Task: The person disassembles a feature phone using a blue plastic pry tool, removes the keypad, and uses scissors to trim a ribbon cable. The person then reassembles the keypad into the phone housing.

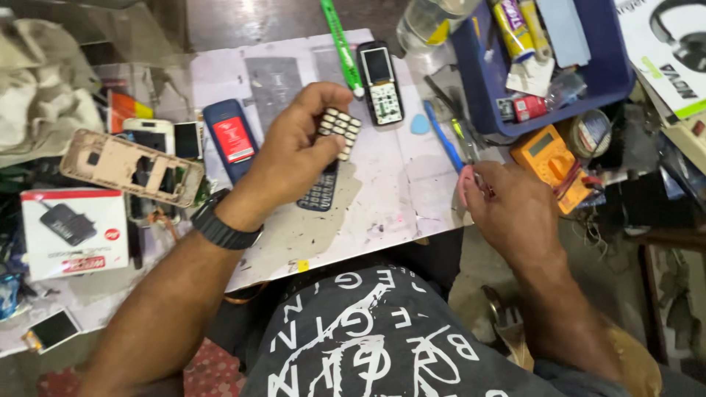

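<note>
Keypad (339, 131) pinched in left hand (294, 151) | thin, floppy, light: take its edges | right hand (507, 209) closed beside tools, contents unclear

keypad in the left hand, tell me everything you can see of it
The keypad is a small, thin mat of pale, whitish keys set in neat rows on a darker backing; it looks like soft rubber or plastic. It is loose, out of any phone, and tilted toward the camera. The left hand pinches it by its left edge with the fingertips, above the grey work mat. Just beneath it lies a dark keypad frame.
</note>
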